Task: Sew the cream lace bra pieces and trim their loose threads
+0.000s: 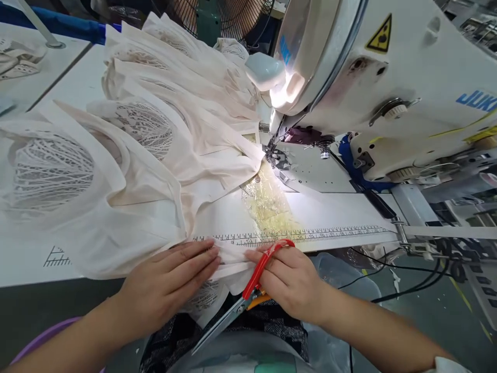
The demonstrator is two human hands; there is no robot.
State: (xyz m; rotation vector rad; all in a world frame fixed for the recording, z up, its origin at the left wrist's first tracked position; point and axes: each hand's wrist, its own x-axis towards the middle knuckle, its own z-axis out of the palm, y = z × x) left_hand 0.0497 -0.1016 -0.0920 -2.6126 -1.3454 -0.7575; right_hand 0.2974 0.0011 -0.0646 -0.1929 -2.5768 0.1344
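1. Cream garment fabric (155, 176) lies heaped across the left half of a white sewing table (341, 210), soft folds running toward the lit needle area of a JUKI sewing machine (349, 98) and down over the near table edge.
2. Pale and smooth, the cloth is broken by rounded lace-like panels (54, 171) with a branching openwork pattern; edges curl and overlap in layers.
3. At the near edge, beside printed ruler markings (326, 234), a left hand (174, 277) rests on the cloth, its fingers straight and together; its thumb is out of sight, so whether it pinches cannot be told.
4. Close by, a right hand (291, 282) has its fingers curled around red-handled scissors (241, 306), the blades pointing down and to the left, while thumb and forefinger meet at the fabric's edge. The exact grip on the cloth is hard to make out.
5. Overlapping folds obscure where one piece ends and another begins. The leftmost cloth runs out of frame, a fan (217, 15) is cut off at the top, and glare washes out detail around the needle.
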